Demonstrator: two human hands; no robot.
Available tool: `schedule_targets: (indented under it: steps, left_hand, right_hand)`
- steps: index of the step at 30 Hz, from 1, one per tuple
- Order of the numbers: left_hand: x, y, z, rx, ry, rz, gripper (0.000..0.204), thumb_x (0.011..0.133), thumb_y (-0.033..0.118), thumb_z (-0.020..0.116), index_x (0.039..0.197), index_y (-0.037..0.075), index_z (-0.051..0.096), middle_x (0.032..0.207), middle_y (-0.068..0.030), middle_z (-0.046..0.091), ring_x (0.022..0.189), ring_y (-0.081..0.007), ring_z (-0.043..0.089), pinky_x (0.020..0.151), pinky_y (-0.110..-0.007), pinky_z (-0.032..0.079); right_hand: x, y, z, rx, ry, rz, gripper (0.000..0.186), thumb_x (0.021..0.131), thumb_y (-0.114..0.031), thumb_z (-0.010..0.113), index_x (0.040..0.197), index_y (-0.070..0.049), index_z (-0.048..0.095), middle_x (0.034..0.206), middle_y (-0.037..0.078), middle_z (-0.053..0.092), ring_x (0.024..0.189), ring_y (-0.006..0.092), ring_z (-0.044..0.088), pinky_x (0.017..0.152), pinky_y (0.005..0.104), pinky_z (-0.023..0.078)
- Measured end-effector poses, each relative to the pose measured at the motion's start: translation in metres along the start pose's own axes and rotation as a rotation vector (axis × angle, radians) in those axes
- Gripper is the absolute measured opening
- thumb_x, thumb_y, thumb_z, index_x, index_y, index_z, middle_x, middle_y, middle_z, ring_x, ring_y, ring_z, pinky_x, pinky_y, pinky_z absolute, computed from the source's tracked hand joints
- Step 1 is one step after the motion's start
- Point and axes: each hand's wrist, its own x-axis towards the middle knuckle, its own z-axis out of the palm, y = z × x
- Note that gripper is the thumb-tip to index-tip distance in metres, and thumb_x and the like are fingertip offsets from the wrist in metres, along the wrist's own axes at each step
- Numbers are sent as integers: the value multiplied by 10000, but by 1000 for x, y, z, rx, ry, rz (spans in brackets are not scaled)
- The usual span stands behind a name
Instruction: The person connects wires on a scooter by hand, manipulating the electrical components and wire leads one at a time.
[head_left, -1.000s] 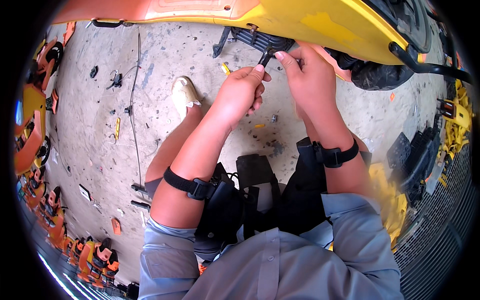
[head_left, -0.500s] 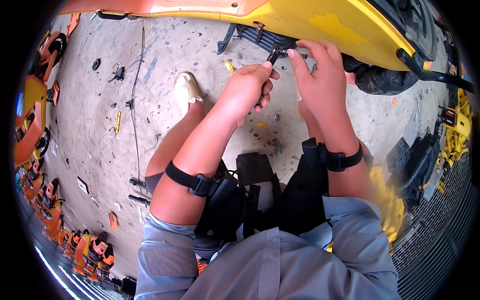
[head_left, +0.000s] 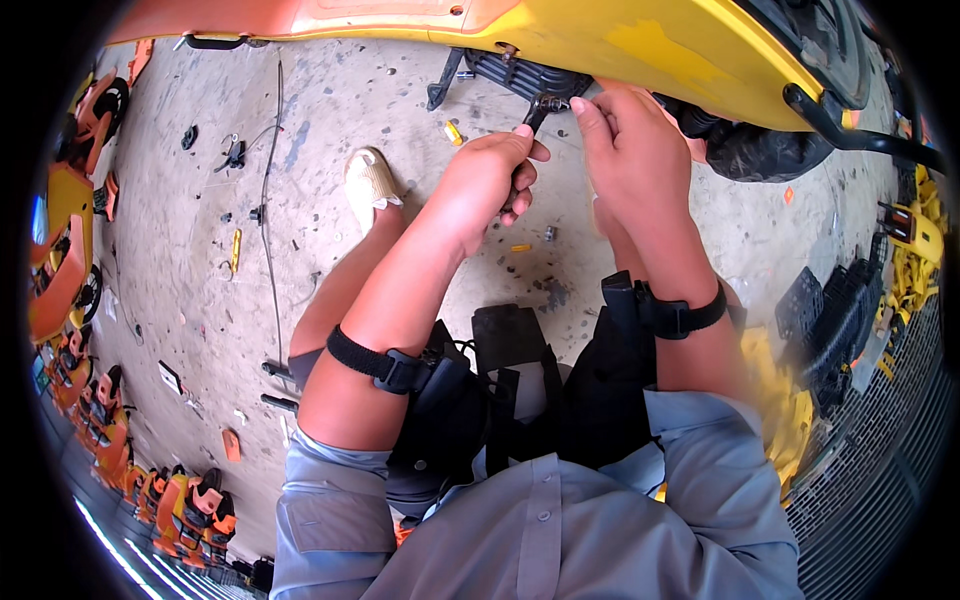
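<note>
My left hand [head_left: 490, 175] is closed round the handle of a dark ratchet wrench [head_left: 540, 118], its thumb along the handle. A small metal fitting [head_left: 557, 105], perhaps a socket, sits at the wrench head. My right hand [head_left: 640, 160] has thumb and fingertips closed at that fitting's right end; its fingertips are partly hidden. Both hands are just below the edge of a yellow and orange vehicle panel [head_left: 640, 50], near a black grated plate [head_left: 510, 70] under it.
Small parts, a cable [head_left: 266, 200] and a yellow tool [head_left: 236, 250] lie on the concrete floor [head_left: 190, 300]. Orange scooters [head_left: 60, 280] line the left. A black bent bar [head_left: 870, 148] juts out at upper right. Black panels [head_left: 830, 320] and yellow parts [head_left: 915, 230] lie at right.
Over the last second both hands shifted slightly right and the wrench head turned, showing the fitting. Since half a second ago they have drifted slightly left.
</note>
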Motion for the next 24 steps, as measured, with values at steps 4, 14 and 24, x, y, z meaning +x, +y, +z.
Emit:
schedule_targets:
  steps: [4,14,24]
  left_hand:
    - [1,0,1,2,13,5,363,1081,334,434,1040,8,588,685,22,463,551,-100,459,477,-262,347]
    - [1,-1,3,68,25,27,357,1081,329,433,1046,8,583,675,24,456,539,-96,454,471,-254,343]
    - [1,-1,1,18,34,-1,355,1078,335,441,1037,14,588,678,27,452,541,-97,443,472,-265,338]
  right_hand:
    - [0,2,1,-52,35,-50,345,962,-374,640,830,-56,661,763,90,662,680,310,656,591,414,506]
    - [2,1,1,-195,-95,67,390,979,-379,616,776,-47,631,693,132,646,623,343,647,561,449,505]
    - [-3,-4,6,9,-16,47,227,924,-257,697,860,-48,636,810,122,682,732,334,673,632,433,519]
